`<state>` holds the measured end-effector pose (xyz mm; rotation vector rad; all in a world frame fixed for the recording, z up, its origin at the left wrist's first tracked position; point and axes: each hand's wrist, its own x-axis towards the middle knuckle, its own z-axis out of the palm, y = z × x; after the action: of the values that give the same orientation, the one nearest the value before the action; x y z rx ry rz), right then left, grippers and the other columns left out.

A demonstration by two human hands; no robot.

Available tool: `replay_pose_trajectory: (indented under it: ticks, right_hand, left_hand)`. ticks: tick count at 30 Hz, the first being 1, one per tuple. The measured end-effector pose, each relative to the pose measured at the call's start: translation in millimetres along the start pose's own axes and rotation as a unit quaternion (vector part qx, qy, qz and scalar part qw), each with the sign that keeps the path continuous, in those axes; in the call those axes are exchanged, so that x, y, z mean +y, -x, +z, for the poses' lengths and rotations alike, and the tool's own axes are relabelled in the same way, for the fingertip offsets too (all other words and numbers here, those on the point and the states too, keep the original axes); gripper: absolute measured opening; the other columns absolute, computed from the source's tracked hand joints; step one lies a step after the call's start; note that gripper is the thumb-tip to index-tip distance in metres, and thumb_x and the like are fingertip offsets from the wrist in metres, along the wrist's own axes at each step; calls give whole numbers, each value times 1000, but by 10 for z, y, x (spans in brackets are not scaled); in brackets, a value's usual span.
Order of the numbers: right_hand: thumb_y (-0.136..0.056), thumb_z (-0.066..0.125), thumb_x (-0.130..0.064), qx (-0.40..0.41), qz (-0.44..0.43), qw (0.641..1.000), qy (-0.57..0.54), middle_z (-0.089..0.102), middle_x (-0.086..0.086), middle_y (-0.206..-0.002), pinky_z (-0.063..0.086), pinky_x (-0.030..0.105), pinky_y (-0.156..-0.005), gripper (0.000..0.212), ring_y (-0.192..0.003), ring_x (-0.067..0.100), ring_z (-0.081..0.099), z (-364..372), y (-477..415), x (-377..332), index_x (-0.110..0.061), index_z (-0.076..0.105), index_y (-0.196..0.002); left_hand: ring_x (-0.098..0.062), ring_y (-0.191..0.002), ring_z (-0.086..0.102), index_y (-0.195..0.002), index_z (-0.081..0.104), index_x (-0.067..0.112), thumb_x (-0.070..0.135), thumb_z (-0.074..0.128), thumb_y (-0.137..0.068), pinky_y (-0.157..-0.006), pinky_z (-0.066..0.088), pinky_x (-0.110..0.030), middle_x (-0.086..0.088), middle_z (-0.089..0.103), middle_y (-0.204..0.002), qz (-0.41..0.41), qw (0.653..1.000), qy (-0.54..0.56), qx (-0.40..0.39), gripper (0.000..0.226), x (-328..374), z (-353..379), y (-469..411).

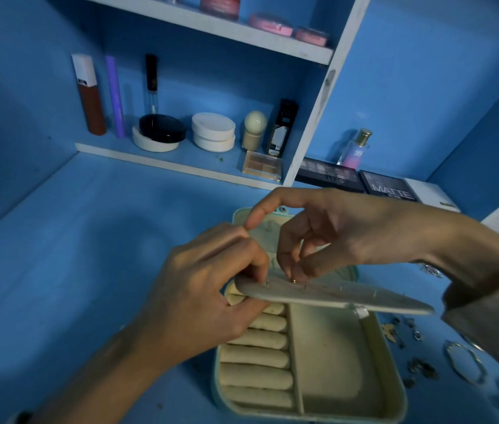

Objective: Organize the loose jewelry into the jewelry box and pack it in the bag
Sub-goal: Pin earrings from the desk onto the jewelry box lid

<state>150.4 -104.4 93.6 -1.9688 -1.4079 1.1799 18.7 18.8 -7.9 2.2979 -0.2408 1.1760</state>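
A cream box is lying open on the blue table, showing a row of padded rolls beside a bare compartment. The left hand is pinching the left end of the box's earring panel, holding it raised over the rolls. The right hand is pinching a small gold stud against the panel's top. Loose jewelry is lying just right of the box. Cosmetics are standing on the shelf behind.

Left hand gripping flap over open box, right hand pinching earring onto it, loose jewelry under right wrist
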Motion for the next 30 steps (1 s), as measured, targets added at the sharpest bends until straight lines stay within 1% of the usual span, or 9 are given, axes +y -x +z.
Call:
replay_pose_trajectory:
  ticks: [7,10,13,16,19,22,26,28,30]
  right_hand:
    - [-79,62,16,35,-20,998,-40,66,9,-78,46,17,-67,52,-69,13,60,39,55,96,-18,51,-119]
    - [-80,62,14,62,-37,994,-82,69,9,-79,47,19,-69,47,-71,15,61,31,115,174,-15,53,-116]
    - [-85,62,5,113,-52,985,-119,71,14,-84,49,23,-71,34,-75,18,63,-14,241,259,-14,57,-112]
    - [-82,69,-13,180,-59,966,-174,70,18,-84,50,27,-70,21,-76,23,61,-50,375,405,-14,64,-103]
    - [-71,74,-46,244,-57,937,-243,68,18,-82,51,27,-69,38,-78,25,61,-31,512,567,-17,69,-96]
    - [-58,75,-64,302,-49,897,-319,67,18,-78,51,25,-67,55,-74,23,62,51,580,712,-18,72,-89]
    - [-48,73,-74,345,-39,855,-385,69,9,-80,52,24,-70,66,-79,17,65,220,543,856,-20,74,-84]
    - [-45,72,-76,357,-52,836,-413,70,8,-89,55,24,-71,67,-85,16,66,304,502,883,-21,74,-83]
    - [-48,70,-77,366,-65,823,-429,70,9,-103,56,26,-76,70,-95,19,66,369,471,893,-20,74,-90]
  left_hand:
    - [-15,-61,48,-64,56,7,9,65,-72,-55,41,-29,1,52,-66,-2,1000,2,4,12,5,3,-9]
    - [-13,-63,47,-69,52,11,17,66,-77,-57,42,-25,3,51,-68,-8,1000,1,6,17,4,11,-18]
    - [-9,-64,46,-67,53,9,24,70,-78,-59,40,-19,4,50,-69,-21,1000,-1,3,25,9,10,-22]
    - [-7,-65,47,-67,54,10,30,71,-76,-60,39,-16,6,51,-69,-35,999,2,5,29,-1,8,-26]
    - [-5,-65,47,-67,54,10,36,72,-75,-60,39,-14,7,51,-68,-45,999,5,15,33,9,18,-44]
    - [-4,-64,47,-68,54,11,36,74,-73,-61,38,-10,8,51,-67,-69,997,24,35,33,13,45,-76]
    - [-4,-66,54,-72,53,19,43,74,-68,-61,40,-7,8,57,-72,-135,988,52,57,32,21,86,-139]
    - [-7,-67,58,-73,55,20,46,76,-64,-60,45,-12,9,62,-76,-186,977,79,67,35,32,117,-176]
    - [-8,-68,61,-75,57,22,41,85,-62,-62,50,-20,11,66,-76,-235,962,112,76,36,34,160,-213]
